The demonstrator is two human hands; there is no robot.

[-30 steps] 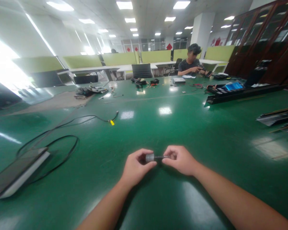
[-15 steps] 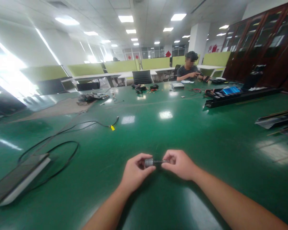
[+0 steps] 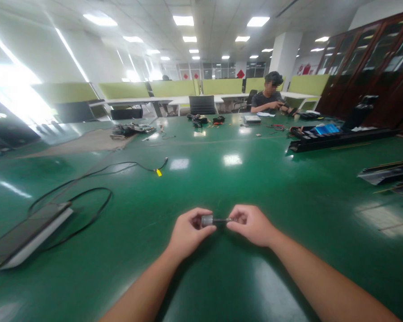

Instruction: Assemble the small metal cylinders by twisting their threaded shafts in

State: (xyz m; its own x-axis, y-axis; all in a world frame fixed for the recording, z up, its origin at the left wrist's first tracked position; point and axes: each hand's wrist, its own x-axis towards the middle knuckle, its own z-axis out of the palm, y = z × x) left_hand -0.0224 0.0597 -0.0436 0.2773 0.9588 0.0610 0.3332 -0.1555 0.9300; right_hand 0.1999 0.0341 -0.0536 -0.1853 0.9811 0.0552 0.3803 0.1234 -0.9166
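Just above the green table [image 3: 195,188], a small silver-grey cylinder [image 3: 207,220] with a thin dark shaft [image 3: 220,220] lies level between both hands. My left hand [image 3: 189,230] is closed on the cylinder, thumb below and fingers above. At the right end of the shaft, my right hand [image 3: 251,225] pinches its tip between thumb and fingers. The part inside the right fingertips is mostly hidden.
A flat dark device [image 3: 30,232] lies at left beside a black cable [image 3: 100,214] with a yellow tag [image 3: 159,172]. Black rails [image 3: 342,139] and assorted parts lie at far right. Across the table sits a person [image 3: 268,96].
The camera view has tilted and shifted slightly. Both hands keep their hold on the cylinder and shaft, with little other change.
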